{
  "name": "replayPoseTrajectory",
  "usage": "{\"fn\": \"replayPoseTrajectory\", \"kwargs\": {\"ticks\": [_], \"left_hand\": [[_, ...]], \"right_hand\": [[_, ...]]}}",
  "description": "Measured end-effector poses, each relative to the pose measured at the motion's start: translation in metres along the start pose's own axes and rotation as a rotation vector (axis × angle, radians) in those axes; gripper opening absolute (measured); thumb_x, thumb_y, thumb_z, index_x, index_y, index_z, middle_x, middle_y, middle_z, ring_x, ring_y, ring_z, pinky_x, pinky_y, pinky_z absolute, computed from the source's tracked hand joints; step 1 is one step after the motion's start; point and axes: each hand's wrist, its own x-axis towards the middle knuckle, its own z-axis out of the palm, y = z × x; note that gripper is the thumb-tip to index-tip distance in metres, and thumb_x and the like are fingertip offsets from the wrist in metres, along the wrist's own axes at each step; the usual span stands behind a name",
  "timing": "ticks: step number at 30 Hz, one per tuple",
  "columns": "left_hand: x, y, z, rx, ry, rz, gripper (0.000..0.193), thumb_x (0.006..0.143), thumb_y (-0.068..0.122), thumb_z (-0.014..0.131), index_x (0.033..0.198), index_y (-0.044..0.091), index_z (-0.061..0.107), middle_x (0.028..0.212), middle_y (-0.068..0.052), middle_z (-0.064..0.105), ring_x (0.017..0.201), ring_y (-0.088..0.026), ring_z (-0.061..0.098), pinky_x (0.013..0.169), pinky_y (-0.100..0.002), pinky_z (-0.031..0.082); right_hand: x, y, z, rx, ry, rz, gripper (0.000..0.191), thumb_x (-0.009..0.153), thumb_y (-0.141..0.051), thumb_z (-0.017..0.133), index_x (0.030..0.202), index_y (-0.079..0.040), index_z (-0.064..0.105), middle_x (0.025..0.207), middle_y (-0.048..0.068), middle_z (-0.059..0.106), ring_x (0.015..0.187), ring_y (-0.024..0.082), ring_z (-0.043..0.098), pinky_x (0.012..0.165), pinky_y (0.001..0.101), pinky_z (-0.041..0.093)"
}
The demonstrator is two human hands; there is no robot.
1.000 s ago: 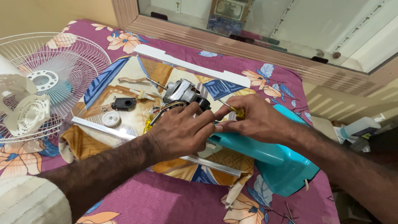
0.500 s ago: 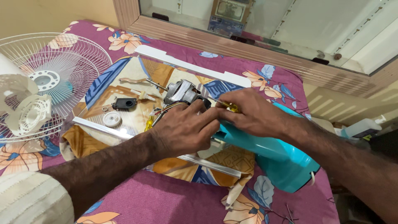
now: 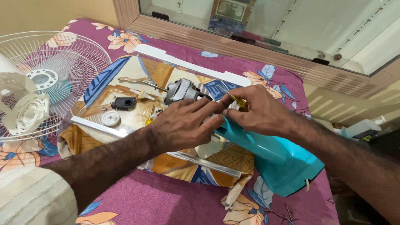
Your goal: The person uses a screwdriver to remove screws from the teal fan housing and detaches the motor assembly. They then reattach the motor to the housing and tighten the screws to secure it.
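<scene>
While both hands meet over the turquoise fan housing [image 3: 275, 160], the work sits at its narrow upper end, near the middle of the bed, just beside the grey fan motor [image 3: 182, 90]. Right hand [image 3: 260, 111] pinches a yellow-handled screwdriver [image 3: 238, 101] between thumb and fingertips, tip end pointing toward the motor. Left hand [image 3: 183, 125] lies curled over the housing's top end, fingers pressed down on it; what sits under the palm is hidden, so whether it grips a part cannot be told.

Progress, as a judgement: fan looks well into disassembly. Motor is out of its shell with shaft bare, wire fan guard [image 3: 54, 79] lies off to the left, white plastic rear cover [image 3: 27, 114] rests on it. Housing and motor are not joined yet, or not fully parted; can't tell which.

Loose bits on the patterned cloth [image 3: 125, 75]: black plastic piece [image 3: 123, 102], white round cap [image 3: 111, 119], second small yellow screwdriver [image 3: 148, 118], copper-coloured strip [image 3: 131, 79]. Long white plastic strip [image 3: 187, 66] behind them.

Containers: none hold parts; everything lies loose on the cloth. White bottle [image 3: 363, 128] at the right edge, contents not visible.
</scene>
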Motion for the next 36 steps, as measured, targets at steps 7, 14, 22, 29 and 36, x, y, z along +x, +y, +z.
{"fn": "replayPoseTrajectory", "kwargs": {"ticks": [7,14,22,29,36], "left_hand": [[-0.001,-0.001,0.003,-0.040,0.000,-0.015,0.042,0.081,0.018,0.077,0.112,0.007,0.052,0.112,-0.012,0.057,0.101,-0.027,0.067,0.078,-0.040,0.061],[0.002,-0.001,0.004,-0.059,0.017,-0.029,0.040,0.080,0.017,0.078,0.108,0.006,0.052,0.110,-0.010,0.058,0.099,-0.025,0.068,0.078,-0.038,0.061],[0.003,-0.003,0.005,-0.035,0.024,-0.027,0.035,0.080,0.013,0.076,0.103,0.005,0.051,0.110,-0.011,0.059,0.098,-0.024,0.069,0.071,-0.037,0.061],[0.003,-0.004,0.005,-0.059,0.069,0.002,0.034,0.081,0.012,0.074,0.102,0.004,0.049,0.113,-0.015,0.059,0.099,-0.025,0.068,0.070,-0.037,0.062],[0.003,-0.002,0.003,-0.102,0.032,-0.029,0.036,0.079,0.011,0.076,0.102,0.003,0.051,0.105,-0.012,0.058,0.094,-0.025,0.068,0.063,-0.036,0.059]], "right_hand": [[-0.009,0.013,0.002,0.125,-0.016,-0.061,0.055,0.080,-0.008,0.059,0.134,-0.011,0.067,0.103,0.005,0.079,0.081,0.014,0.069,0.071,0.0329,0.058],[-0.010,0.022,0.005,0.110,-0.007,0.030,0.036,0.080,-0.003,0.057,0.112,-0.005,0.073,0.094,0.006,0.077,0.080,0.013,0.067,0.070,0.0321,0.056],[-0.012,0.015,0.007,0.069,0.068,0.084,0.030,0.081,-0.002,0.060,0.109,-0.003,0.073,0.089,0.012,0.074,0.079,0.018,0.068,0.069,0.0350,0.056],[-0.014,0.012,0.008,0.063,0.094,-0.117,0.036,0.078,0.004,0.055,0.108,-0.001,0.073,0.106,0.012,0.074,0.098,0.022,0.073,0.083,0.0357,0.059],[-0.016,0.011,0.004,0.014,0.131,-0.082,0.044,0.073,0.003,0.055,0.114,-0.003,0.072,0.110,0.014,0.075,0.097,0.025,0.072,0.083,0.0384,0.058]]}}
